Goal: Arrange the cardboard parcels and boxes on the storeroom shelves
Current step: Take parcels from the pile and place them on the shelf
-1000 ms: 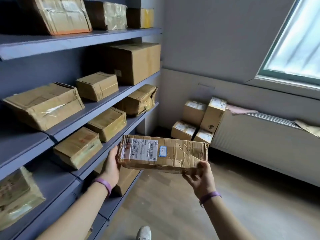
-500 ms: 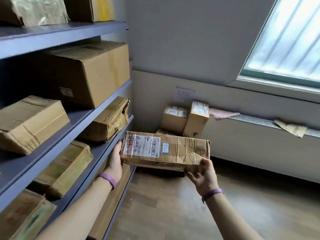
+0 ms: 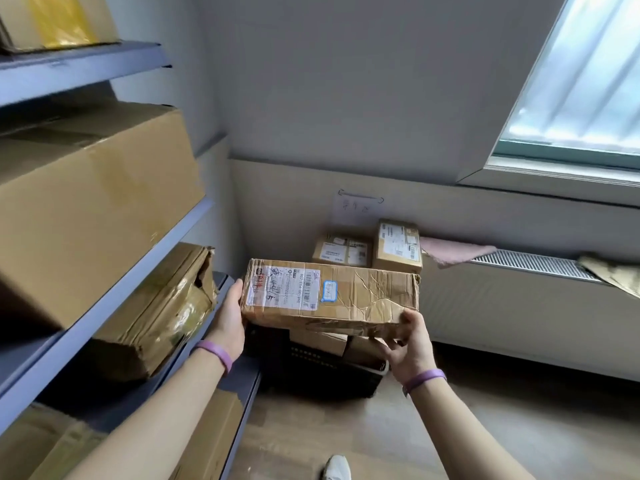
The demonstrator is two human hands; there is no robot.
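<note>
Parcel (image 3: 346, 299), crumpled and labelled, is hanging level in the air between both grips, just right of the shelves (image 3: 104, 311), where a large box (image 3: 97, 209) is sitting above a torn box (image 3: 156, 313). Clasping its left end is the left grip (image 3: 228, 320); the right grip (image 3: 408, 348) is pinching its lower right corner.

Head-worn camera looks forward and down, close on the shelves (image 3: 104, 317).
</note>
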